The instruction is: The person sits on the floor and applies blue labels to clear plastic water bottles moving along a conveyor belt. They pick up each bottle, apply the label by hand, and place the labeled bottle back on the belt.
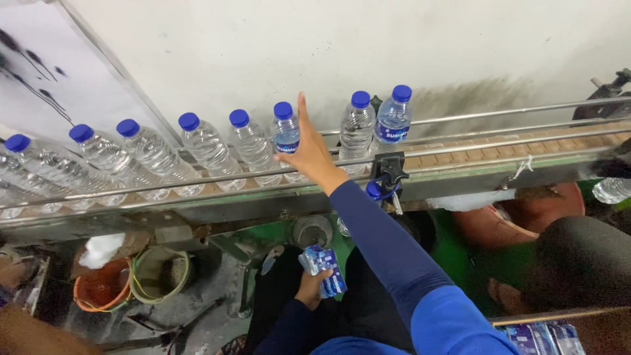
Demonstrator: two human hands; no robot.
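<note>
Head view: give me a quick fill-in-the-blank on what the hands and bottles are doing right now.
1. The right hand reaches to a labelled bottle on the ___.
2. The left hand holds a stack of blue ___.
3. Every bottle cap is ___.
4. The orange bucket sits ___ the conveyor rail.

Missing: conveyor; labels; blue; below
</note>
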